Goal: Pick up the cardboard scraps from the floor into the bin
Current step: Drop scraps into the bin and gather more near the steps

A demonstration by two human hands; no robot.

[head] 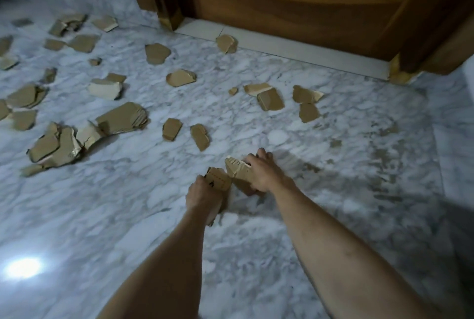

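Left hand (pixel 202 194): fingers curled round a printed scrap (pixel 218 180), low centre of frame.
Right hand (pixel 261 173): fingers grip a pale torn scrap (pixel 237 167).
Other scraps (pixel 120 117): strewn on the marble floor (pixel 333 164), mostly left.
Handling: likely light, stiff, bendable; pinch by edges.
Bin: not visible.

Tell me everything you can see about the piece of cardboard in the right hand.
The cardboard scrap is a torn, tan piece of corrugated board with a ragged pale edge showing its fluting and a strip of pale tape across it. It is tilted up off the marble floor, gripped by the right hand, whose fingers curl over it. Its lower left end touches the scrap in the left hand.
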